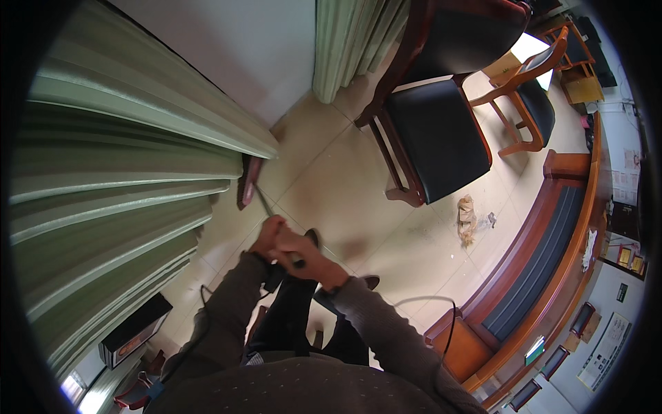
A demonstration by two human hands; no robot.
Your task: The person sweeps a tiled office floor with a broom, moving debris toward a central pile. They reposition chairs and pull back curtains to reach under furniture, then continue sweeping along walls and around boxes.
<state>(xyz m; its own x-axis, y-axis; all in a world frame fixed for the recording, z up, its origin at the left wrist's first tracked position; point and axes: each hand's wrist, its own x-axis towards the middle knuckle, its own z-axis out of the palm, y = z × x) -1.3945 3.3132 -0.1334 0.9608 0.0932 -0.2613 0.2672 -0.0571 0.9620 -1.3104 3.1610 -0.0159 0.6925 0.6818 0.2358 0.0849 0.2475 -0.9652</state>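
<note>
Both my hands grip a broom, one close beside the other. My left hand (267, 239) is wrapped round the handle on the side nearer the broom head. Just to its right, my right hand (309, 260) holds the handle near its dark upper end (298, 263). A short stretch of the broom handle (265, 201) shows beyond my left hand. It leads to a reddish broom head (250, 181) on the tiled floor (320, 176), at the hem of a pale green curtain (155, 155). The curtain covers part of the broom head.
A dark wooden chair with a black seat (439, 139) stands ahead right. Crumpled brown paper (466, 220) and small debris (491, 220) lie on the floor beside it. A long wooden bench (538, 259) runs along the right. Another chair (532, 103) stands farther back.
</note>
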